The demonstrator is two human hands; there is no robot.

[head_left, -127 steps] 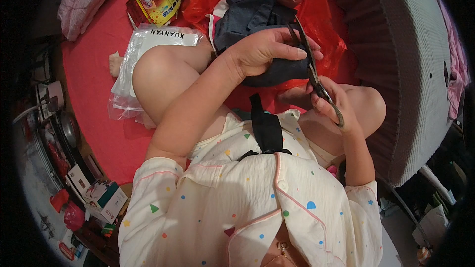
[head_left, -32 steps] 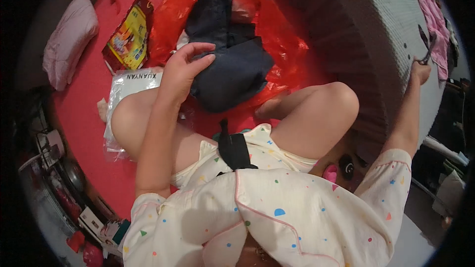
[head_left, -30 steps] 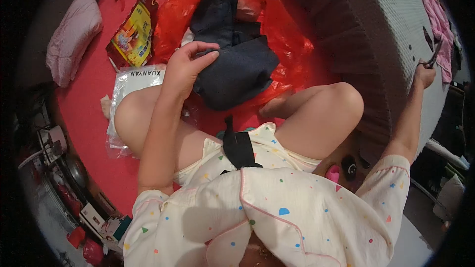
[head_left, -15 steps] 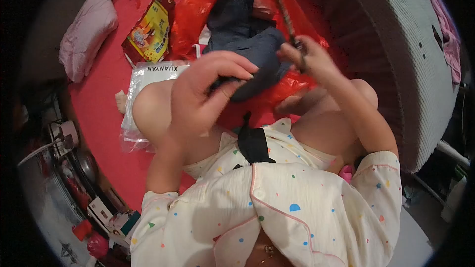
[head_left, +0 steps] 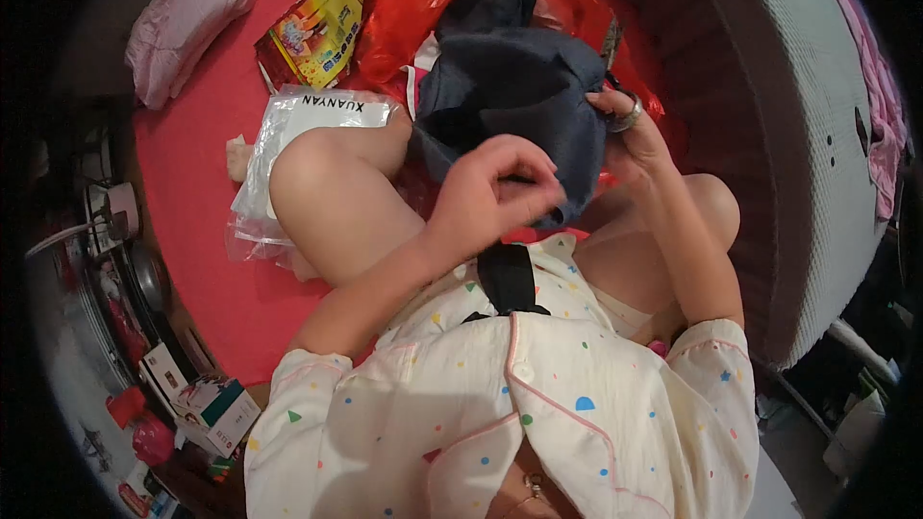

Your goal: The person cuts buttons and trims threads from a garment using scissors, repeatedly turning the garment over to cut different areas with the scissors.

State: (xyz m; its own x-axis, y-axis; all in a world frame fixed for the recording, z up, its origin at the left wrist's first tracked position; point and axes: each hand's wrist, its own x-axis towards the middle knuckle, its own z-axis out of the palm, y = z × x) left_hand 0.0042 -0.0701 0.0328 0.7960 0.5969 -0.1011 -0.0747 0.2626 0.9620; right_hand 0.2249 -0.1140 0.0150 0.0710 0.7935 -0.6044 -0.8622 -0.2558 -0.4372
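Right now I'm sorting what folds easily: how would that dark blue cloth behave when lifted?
Probably floppy: the dark blue cloth drapes and creases between the left hand and right hand. Likely light, since fingertips alone hold it up. Unlikely to slip.

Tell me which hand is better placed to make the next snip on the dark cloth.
Right. The right hand already has the scissors at the edge of the dark cloth, while the left hand pinches the cloth's lower part, holding it.

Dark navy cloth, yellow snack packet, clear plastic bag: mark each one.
Dark navy cloth (head_left: 510, 86), head view, middle of fabric.
Yellow snack packet (head_left: 317, 24), head view, printed front.
Clear plastic bag (head_left: 288, 130), head view, upper panel.
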